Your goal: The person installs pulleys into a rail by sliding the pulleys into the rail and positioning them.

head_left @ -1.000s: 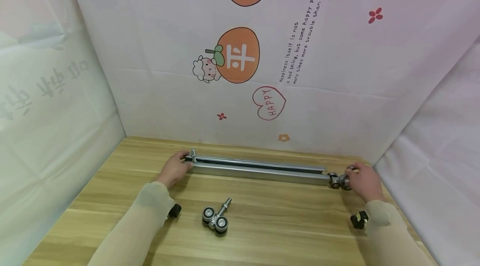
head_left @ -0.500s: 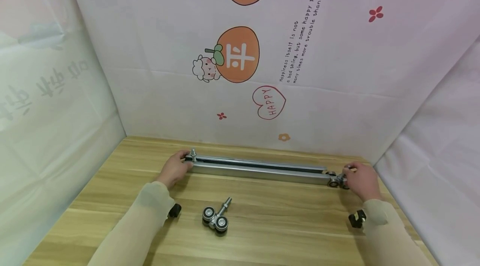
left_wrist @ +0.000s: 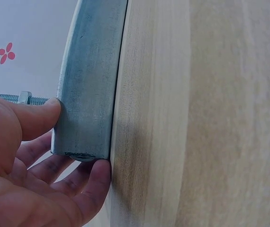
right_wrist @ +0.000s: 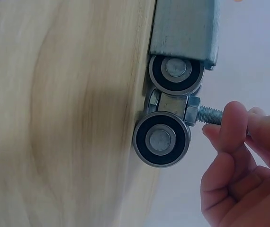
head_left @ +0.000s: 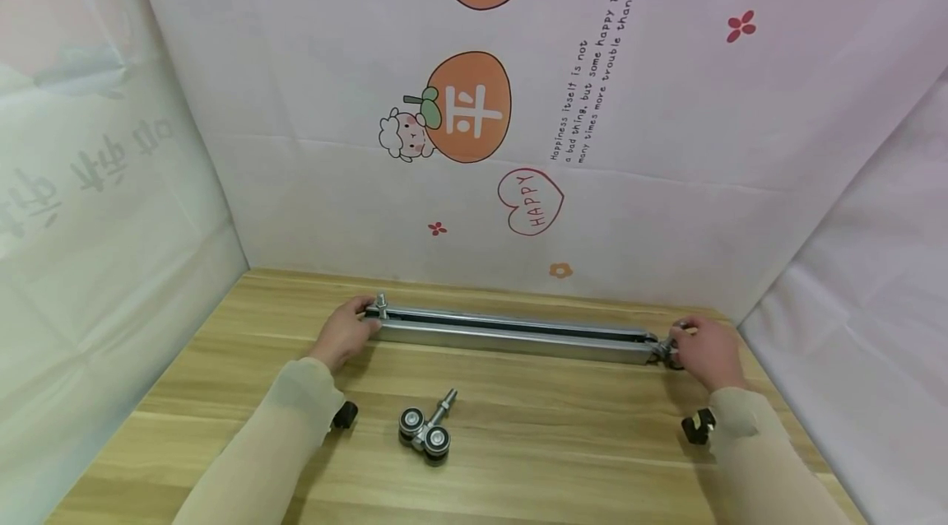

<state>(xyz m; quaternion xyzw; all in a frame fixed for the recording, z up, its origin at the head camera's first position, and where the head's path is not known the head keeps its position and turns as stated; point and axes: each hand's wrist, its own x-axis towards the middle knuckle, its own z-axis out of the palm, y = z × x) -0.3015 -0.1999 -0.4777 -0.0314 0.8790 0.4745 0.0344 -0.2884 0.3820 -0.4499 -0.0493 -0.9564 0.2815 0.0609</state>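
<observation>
A long metal C-channel track (head_left: 511,340) lies across the wooden table, its slot facing up. My left hand (head_left: 345,336) grips its left end, thumb on the upper edge and fingers at the end. A threaded bolt with a nut (left_wrist: 25,98) sticks up from the slot there; what it belongs to is mostly hidden inside. At the other end, my right hand (head_left: 709,352) pinches the bolt of a roller trolley (right_wrist: 173,104). In the right wrist view its front wheels are partly inside the track, while its rear wheels (right_wrist: 159,140) are outside.
Another roller trolley (head_left: 425,433) lies on the table (head_left: 541,443) in front of the track, its bolt slanting up to the right. White printed cloth (head_left: 355,204) hangs close behind the track, with more cloth at both sides.
My right hand has moved left with the roller trolley, and its front wheels have gone from outside the track's right end to partly inside. The left hand and track stay still.
</observation>
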